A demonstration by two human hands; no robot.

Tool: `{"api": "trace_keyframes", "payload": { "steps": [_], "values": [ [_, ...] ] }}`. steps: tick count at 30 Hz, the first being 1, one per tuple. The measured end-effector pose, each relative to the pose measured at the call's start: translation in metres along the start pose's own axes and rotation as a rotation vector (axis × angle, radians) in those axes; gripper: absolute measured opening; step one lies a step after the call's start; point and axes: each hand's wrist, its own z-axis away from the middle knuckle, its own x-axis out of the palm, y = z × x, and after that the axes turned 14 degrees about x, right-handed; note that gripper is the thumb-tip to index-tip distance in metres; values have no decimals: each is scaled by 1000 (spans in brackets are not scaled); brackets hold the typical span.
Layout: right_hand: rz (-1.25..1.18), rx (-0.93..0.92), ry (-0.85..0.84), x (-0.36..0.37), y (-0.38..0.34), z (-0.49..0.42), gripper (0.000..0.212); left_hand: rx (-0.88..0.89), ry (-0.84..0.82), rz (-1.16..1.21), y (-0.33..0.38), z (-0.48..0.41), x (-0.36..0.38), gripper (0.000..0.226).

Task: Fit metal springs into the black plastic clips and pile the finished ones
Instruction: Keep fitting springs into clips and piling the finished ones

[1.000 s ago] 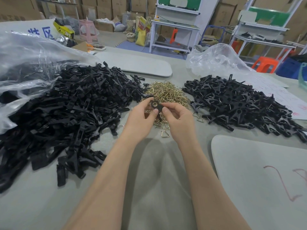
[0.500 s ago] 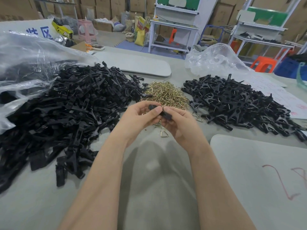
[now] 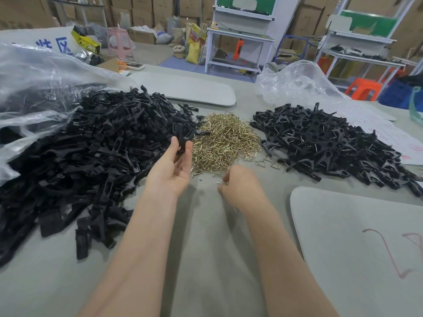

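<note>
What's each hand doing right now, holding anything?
Left hand: pinching a black clip between thumb and fingers.
Right hand: fingers curled near a spring; blurred, grip cannot be told.

Left hand (image 3: 170, 170) pinches a black clip (image 3: 181, 139); right hand (image 3: 240, 184) fingers a spring (image 3: 221, 183).

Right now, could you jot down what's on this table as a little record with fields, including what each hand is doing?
left hand: raised, pinching a black clip between thumb and fingers
right hand: low by the near edge of the springs, blurred; seems to pinch a small metal piece
middle: heap of brass-coloured springs
left side: big pile of black clips spilling from a clear bag
right side: smaller pile of clips with springs fitted
surface: grey table
</note>
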Motion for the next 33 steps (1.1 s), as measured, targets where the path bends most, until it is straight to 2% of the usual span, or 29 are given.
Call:
{"api": "trace_keyframes", "payload": {
  "steps": [4,6,9,12,14,17,21,24,26,31,33],
  "values": [
    [-89,-16,-45,-2,2,0,14,-27,-6,-93,-5,-2,-2,32],
    [-152,-67,-48,-2,5,-1,8,-30,-30,-95,-6,-3,-1,26],
    [-290,-136,-65,-2,7,-4,13,-73,-98,-48,-8,-1,1,24],
    [-783,-127,-26,-10,8,-5,13,-80,-160,-152,-12,1,2,19],
    [-1143,-109,-80,-17,9,-3,12,-60,-215,-230,-15,3,4,15],
    [-1381,-96,-175,-23,9,0,13,9,-318,-379,-22,7,8,13],
    [-1377,-109,-175,-25,9,0,16,203,-536,-834,-30,15,8,7],
    [-1308,-116,-132,-28,15,-2,18,423,-643,-1197,-27,15,5,12],
    [-1294,-106,-93,-30,20,-5,20,585,-651,-1372,-26,13,2,22],
    [-1296,-38,-28,-30,27,-10,6,811,-667,-1540,-30,7,-4,19],
    [-1209,-32,-6,-29,28,-12,12,908,-735,-1592,-30,7,-4,17]
  ]
}}
